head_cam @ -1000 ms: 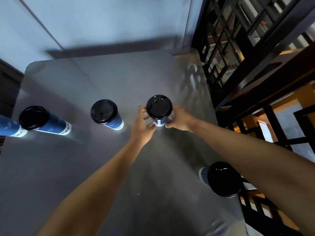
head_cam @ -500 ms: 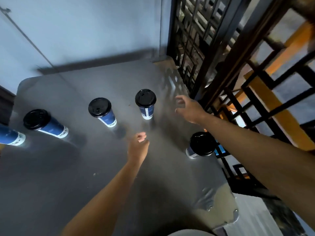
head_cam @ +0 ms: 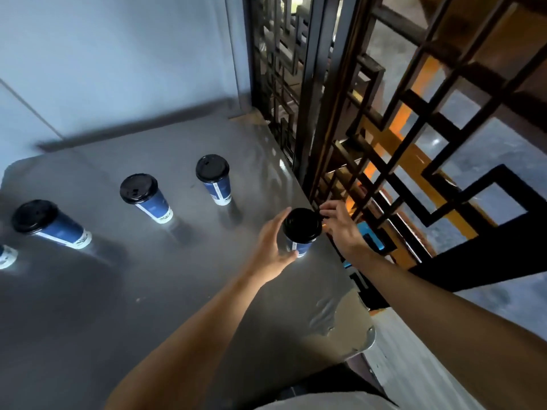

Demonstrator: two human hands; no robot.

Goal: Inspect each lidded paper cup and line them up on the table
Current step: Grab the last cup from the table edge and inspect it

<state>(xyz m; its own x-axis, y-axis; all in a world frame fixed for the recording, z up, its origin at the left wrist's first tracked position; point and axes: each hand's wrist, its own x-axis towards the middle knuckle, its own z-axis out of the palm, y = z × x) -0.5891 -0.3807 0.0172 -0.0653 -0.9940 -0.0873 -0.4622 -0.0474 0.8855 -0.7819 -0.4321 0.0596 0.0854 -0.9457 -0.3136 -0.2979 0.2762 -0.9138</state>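
Pale blue walls met a dark wooden lattice screen [head_cam: 370, 119] along the right edge of a dark grey glossy counter [head_cam: 103, 306]. Near that right edge stood a blue paper cup with a black plastic lid [head_cam: 302, 229], upright on the counter. The left hand [head_cam: 273, 250] lay spread with its palm against the cup's left side, thumb near the base. The right hand [head_cam: 343, 229] was open on the other side, fingertips at the lid's rim; whether it pressed the cup could not be told. Three more blue lidded cups [head_cam: 213, 179] [head_cam: 145, 198] [head_cam: 48, 224] stood in a line toward the left edge, well apart, and a fourth [head_cam: 6, 257] was cut off at that edge.
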